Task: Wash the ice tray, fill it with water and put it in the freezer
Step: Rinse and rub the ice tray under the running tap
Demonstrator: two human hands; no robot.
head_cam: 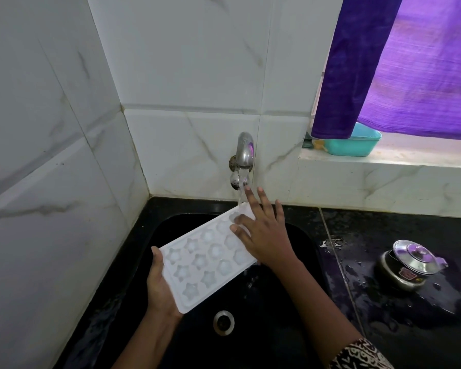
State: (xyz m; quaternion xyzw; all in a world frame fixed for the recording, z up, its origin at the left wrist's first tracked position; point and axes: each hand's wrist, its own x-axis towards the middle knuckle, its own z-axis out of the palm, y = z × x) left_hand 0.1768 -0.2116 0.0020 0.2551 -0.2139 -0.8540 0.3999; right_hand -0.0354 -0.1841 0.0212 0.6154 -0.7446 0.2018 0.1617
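While water [241, 191] runs from the steel tap [245, 150] on the tiled wall [186, 75], a person holds the white ice tray [208, 259] over the black sink [282, 323]; the tray lies aslant, its far right corner up under the stream and its near left end lower, with its star-shaped wells facing up; the left hand [159, 286] grips the near left end, palm beneath and thumb hooked over the rim, the other fingers hidden under the tray; the right hand [264, 233] rests on the far right end with its fingers straight and spread, the fingertips touching the wells nearest the stream; a patterned sleeve [362, 355] shows at the right forearm; the drain [223, 322] sits in the sink floor just near of the tray; to the right, on the wet black bench [370, 302], stands a small steel pot [410, 265] with its lid on, well apart from the tray; on the window sill [410, 162] at far right sits a teal tub [354, 143], partly behind a purple curtain [410, 62].
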